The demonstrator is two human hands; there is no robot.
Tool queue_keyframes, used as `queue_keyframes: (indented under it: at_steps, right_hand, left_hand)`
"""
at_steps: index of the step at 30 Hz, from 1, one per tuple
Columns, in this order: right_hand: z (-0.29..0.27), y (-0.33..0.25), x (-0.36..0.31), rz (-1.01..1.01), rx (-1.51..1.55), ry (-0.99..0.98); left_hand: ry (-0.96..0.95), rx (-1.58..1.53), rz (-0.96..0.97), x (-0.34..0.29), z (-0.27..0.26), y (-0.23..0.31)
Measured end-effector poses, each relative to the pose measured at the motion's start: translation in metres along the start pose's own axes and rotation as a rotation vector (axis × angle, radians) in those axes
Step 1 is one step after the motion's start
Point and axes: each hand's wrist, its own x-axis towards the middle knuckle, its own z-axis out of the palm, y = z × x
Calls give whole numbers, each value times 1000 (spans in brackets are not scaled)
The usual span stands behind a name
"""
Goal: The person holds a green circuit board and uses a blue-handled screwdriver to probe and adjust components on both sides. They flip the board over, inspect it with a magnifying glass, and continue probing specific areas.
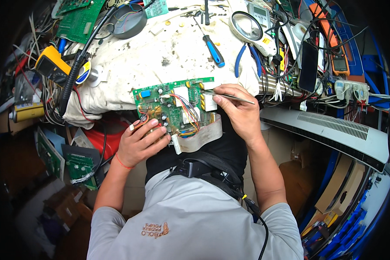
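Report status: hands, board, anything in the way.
Left hand grips green circuit board at its lower-left edge. Right hand pinches tweezers, tips at board's right edge. Ribbon cable hangs below, clear.

Blue-handled screwdriver (212,48) on the dirty white cloth (160,56). Round magnifying glass (246,25) near blue-handled pliers (247,58). Yellow meter (52,63) far left, beside a bendy black hose (76,65). Roll of black tape (128,19) up top. Long white box with slots (329,130) on the right.

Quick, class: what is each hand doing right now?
Left hand: closed on the lower left edge of the green circuit board.
Right hand: fingers pinching slim metal tweezers, tips at the board.
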Motion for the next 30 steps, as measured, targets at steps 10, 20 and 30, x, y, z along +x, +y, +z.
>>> queue_keyframes:
  at_steps: [10,20,30]
  right_hand:
    - [1,-6,2,-62,-178,0]
    - [2,-11,8,-128,-222,2]
    - [4,-12,11,-17,-152,6]
  left_hand:
    - [26,-37,-10,-5,7,-2]
    - [9,-151,-52,-7,5,-8]
    - [41,-191,-70,-3,2,-10]
